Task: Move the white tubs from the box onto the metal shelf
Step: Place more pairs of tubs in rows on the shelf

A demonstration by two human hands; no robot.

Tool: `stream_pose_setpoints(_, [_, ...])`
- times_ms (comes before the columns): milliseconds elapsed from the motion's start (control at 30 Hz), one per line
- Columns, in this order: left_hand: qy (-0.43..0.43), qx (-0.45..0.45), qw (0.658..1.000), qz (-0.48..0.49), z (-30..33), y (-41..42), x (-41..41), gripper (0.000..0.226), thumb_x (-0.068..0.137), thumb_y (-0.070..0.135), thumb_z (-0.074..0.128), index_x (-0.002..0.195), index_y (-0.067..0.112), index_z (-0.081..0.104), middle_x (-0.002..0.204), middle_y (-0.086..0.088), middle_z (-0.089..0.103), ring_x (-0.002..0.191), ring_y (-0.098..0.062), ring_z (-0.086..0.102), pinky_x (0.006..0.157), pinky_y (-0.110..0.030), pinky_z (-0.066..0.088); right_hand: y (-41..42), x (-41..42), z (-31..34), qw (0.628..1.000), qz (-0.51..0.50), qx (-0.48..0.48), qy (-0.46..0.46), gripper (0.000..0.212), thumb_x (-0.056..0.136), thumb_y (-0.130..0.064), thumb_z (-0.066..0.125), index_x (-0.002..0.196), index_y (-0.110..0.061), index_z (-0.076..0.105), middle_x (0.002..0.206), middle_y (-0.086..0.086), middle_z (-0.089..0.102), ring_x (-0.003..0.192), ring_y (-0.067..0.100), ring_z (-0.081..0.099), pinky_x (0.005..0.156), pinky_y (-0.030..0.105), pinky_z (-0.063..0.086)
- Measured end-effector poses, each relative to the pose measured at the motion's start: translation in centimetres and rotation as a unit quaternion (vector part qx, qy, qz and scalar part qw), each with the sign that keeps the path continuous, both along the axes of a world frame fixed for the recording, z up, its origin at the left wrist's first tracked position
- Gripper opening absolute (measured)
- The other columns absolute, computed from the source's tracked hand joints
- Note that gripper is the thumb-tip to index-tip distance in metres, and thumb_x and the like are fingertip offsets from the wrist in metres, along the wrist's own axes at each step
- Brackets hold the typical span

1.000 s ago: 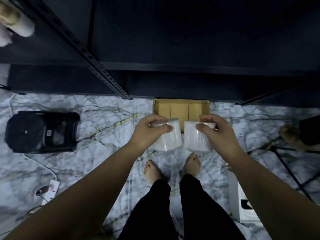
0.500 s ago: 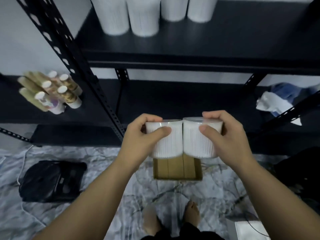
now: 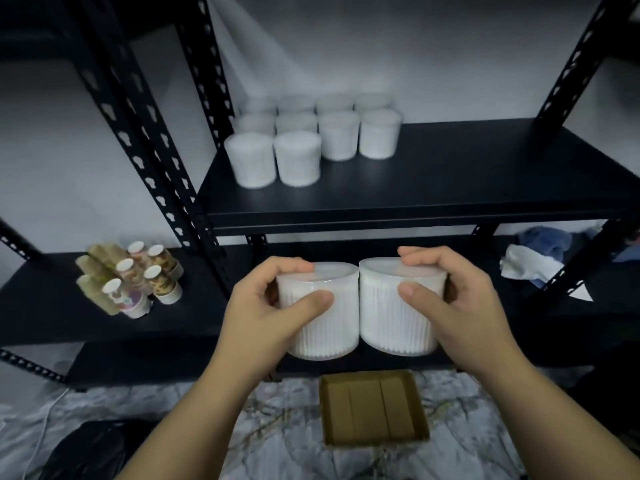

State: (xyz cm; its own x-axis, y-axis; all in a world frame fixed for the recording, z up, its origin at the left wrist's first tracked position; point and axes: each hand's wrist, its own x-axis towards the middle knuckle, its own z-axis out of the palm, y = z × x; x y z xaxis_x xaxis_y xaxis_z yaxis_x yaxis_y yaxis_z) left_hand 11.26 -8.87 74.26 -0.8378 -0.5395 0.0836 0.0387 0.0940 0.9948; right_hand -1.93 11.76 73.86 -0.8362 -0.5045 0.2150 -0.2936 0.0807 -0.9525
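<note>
1. Since half a second ago the two held tubs have come up higher against the rack: the top board with its stored tubs now shows in full, and the floor box sits lower in view.
2. The left hand (image 3: 263, 306) has its grip curled round a white ribbed round plastic tub (image 3: 320, 327), thumb on the near wall, fingers over the lid rim.
3. The right hand (image 3: 464, 303) pinches a second white ribbed tub (image 3: 398, 317) the same way, thumb in front, fingers bent over the lid.
4. The two tubs are upright and touch side by side, held in the air in front of the middle level of the black metal shelf (image 3: 450, 188), below its upper board.
5. On that upper board stands a cluster of matching white tubs (image 3: 311, 140) in rows, toward the left rear.
6. The open brown cardboard box (image 3: 372, 407) lies on the marble-patterned floor (image 3: 284, 438), below the hands; its inside shows only bare flaps.
7. On a lower black board to the left lies a bundle of white-capped patterned tubes (image 3: 135, 282); crumpled blue and white cloth (image 3: 533, 258) sits at the right.
8. A pale wall stands behind the rack.
</note>
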Motion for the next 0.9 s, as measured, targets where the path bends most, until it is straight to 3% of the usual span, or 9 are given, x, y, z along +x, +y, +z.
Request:
stream_pose_setpoints(200, [0.023, -0.008, 1.000, -0.019, 1.3, -0.2, -4.2, 0.047, 0.056, 0.043, 0.088, 0.098, 0.028, 0.075, 0.116, 0.007, 0.072, 0.106, -0.010, 0.070, 0.077, -0.023, 0.057, 0.6, -3.9, 1.0, 1.000, -0.009, -0.012, 0.012, 0.039, 0.068, -0.054, 0.075, 0.101, -0.034, 0.069, 0.129, -0.015, 0.066, 0.116, 0.005, 0.063, 0.084, 0.026, 0.055])
stream_pose_setpoints(333, [0.033, -0.023, 0.999, -0.009, 2.1, -0.4, -8.4, 0.050, 0.051, 0.043, 0.089, 0.098, 0.030, 0.075, 0.130, 0.005, 0.066, 0.116, -0.008, 0.066, 0.088, -0.028, 0.053, 0.4, -8.1, 1.8, 1.000, -0.009, -0.011, 0.024, 0.039, 0.068, -0.054, 0.076, 0.102, -0.035, 0.070, 0.130, -0.013, 0.066, 0.122, 0.007, 0.061, 0.096, 0.037, 0.051])
stream_pose_setpoints(567, [0.032, -0.072, 0.997, 0.010, 3.6, -0.5, -16.1, 0.052, 0.053, 0.045, 0.088, 0.101, 0.030, 0.072, 0.131, 0.009, 0.065, 0.121, -0.001, 0.062, 0.105, -0.038, 0.051, -0.4, -15.9, 3.2, 0.998, -0.016, -0.018, 0.058, 0.043, 0.065, -0.054, 0.078, 0.103, -0.035, 0.070, 0.129, -0.013, 0.066, 0.124, 0.006, 0.059, 0.102, 0.044, 0.051])
stream_pose_setpoints(800, [0.035, -0.094, 0.995, 0.006, 3.0, 0.0, -23.8, 0.052, 0.056, 0.042, 0.090, 0.102, 0.030, 0.068, 0.132, 0.013, 0.061, 0.122, -0.008, 0.061, 0.105, -0.047, 0.051, 0.7, -23.2, 3.2, 0.996, -0.017, -0.007, 0.083, 0.048, 0.065, -0.052, 0.081, 0.106, -0.031, 0.070, 0.130, -0.015, 0.064, 0.124, 0.005, 0.058, 0.102, 0.044, 0.052])
stream_pose_setpoints(900, [0.036, -0.109, 0.993, 0.003, 2.0, -0.1, -26.3, 0.051, 0.058, 0.039, 0.091, 0.102, 0.030, 0.067, 0.133, 0.008, 0.060, 0.123, -0.010, 0.061, 0.104, -0.048, 0.052, 0.7, -25.8, 2.2, 0.996, -0.015, 0.003, 0.091, 0.046, 0.066, -0.042, 0.089, 0.106, -0.031, 0.070, 0.132, -0.015, 0.062, 0.126, 0.006, 0.057, 0.102, 0.044, 0.052])
